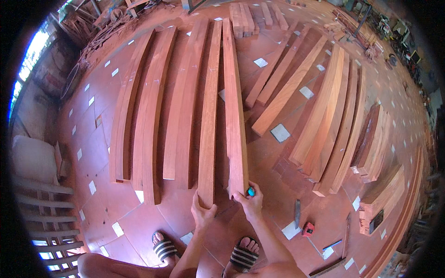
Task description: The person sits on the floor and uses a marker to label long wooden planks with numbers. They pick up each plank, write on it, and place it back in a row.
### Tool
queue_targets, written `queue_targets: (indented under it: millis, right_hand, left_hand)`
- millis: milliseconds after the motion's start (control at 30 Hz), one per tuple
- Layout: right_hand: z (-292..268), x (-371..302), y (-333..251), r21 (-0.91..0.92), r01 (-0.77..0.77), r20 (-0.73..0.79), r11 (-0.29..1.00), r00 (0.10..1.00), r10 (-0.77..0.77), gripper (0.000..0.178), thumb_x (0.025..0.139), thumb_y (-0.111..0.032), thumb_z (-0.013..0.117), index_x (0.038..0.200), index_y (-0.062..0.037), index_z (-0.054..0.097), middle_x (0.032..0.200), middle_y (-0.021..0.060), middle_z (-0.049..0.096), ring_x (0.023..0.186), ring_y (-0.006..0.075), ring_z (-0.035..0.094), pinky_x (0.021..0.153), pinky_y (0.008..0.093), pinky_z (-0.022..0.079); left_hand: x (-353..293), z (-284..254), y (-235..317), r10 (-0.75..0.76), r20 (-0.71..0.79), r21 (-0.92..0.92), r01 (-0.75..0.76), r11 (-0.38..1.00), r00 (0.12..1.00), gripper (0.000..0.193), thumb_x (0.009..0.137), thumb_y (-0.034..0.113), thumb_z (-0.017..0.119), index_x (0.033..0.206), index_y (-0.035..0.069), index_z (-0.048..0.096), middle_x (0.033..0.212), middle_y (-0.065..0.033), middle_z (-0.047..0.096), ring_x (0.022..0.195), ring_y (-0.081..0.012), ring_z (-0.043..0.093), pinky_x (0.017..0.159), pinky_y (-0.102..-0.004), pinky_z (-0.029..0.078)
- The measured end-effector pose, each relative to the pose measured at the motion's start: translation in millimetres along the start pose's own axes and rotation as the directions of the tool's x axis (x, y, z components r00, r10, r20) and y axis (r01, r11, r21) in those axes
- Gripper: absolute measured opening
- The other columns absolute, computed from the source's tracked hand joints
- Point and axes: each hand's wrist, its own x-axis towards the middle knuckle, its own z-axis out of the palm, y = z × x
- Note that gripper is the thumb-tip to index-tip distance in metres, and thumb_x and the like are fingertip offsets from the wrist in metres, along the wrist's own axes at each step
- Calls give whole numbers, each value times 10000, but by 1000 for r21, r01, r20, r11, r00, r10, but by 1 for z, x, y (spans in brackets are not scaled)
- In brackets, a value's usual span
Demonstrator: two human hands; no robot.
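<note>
My left hand (pixel 203 214) is closed around the near end of a long reddish wooden beam (pixel 210 129). Another long beam (pixel 235 134) has its near end in my right hand (pixel 251 204), the thumb lying across the top. A small turquoise object (pixel 251 191) shows at my right fingers; its kind is unclear. The two beams lie close together at their far ends and spread apart toward me. Left of them, several similar beams (pixel 180 116) rest side by side on the tiled floor.
More beams (pixel 320 125) and short stacked timber (pixel 382 197) lie to the right. Near my right foot are a red tape measure (pixel 308 229), a dark flat bar (pixel 297 213) and a blue pen-like stick (pixel 332 244). A slatted wooden piece (pixel 46 213) stands at left.
</note>
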Motion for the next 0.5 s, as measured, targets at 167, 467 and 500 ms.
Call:
queue_targets:
  millis: [167, 467, 500]
  right_hand:
    - [-13, -28, 7, 158, -152, 95, 976, 986, 138, 697, 794, -151, 875, 1359, 43, 516, 1249, 135, 628, 1120, 215, 648, 962, 359, 570]
    - [-16, -37, 10, 16, -59, 97, 998, 994, 57, 759, 811, -161, 887, 1407, 37, 462, 1307, 137, 584, 1189, 215, 621, 995, 346, 558]
    - [-14, -39, 12, 20, -52, 100, 998, 994, 50, 754, 813, -158, 887, 1405, 37, 463, 1306, 136, 583, 1184, 214, 623, 990, 346, 562]
  left_hand:
    - [-1, -4, 4, 12, 13, -17, -12, 1000, 1000, 867, 659, 144, 790, 1434, -99, 485, 1241, -267, 670, 1179, -315, 654, 1046, -414, 502]
    - [3, -13, 23, -41, 70, -36, 44, 998, 997, 892, 661, 181, 788, 1449, -89, 470, 1241, -263, 668, 1156, -313, 662, 1012, -409, 522]
    - [3, -14, 18, -38, 69, -54, 42, 998, 997, 886, 661, 182, 786, 1445, -88, 474, 1237, -260, 670, 1151, -312, 663, 1008, -409, 523]
